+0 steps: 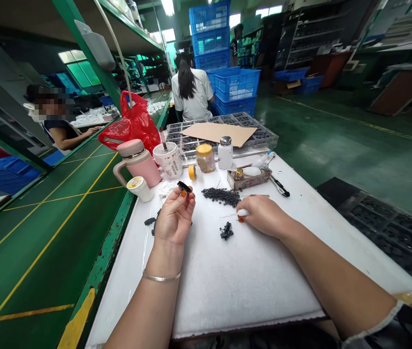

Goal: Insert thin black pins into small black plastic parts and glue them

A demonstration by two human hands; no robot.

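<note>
My left hand [174,213] is raised over the white work surface, its fingertips closed on a small black part [184,186]. Something orange covers one of its fingertips. Lower and to the right, my right hand [264,214] grips a white slim-tipped tool [242,212], whose thin point aims left; its exact kind is unclear. Just beyond the tip lies a heap of tiny black rings [221,196]. Several small black pieces [226,231] sit in a cluster between my hands. More black parts [150,221] rest left of my left wrist, partly hidden by it.
Along the back stand a pink flask [144,167], a mug [169,162], a yellow-lidded jar [206,159], a white bottle [225,154] and a small box [251,178]. A cutter [280,186] lies right. A green conveyor [56,213] runs left; co-workers sit beyond.
</note>
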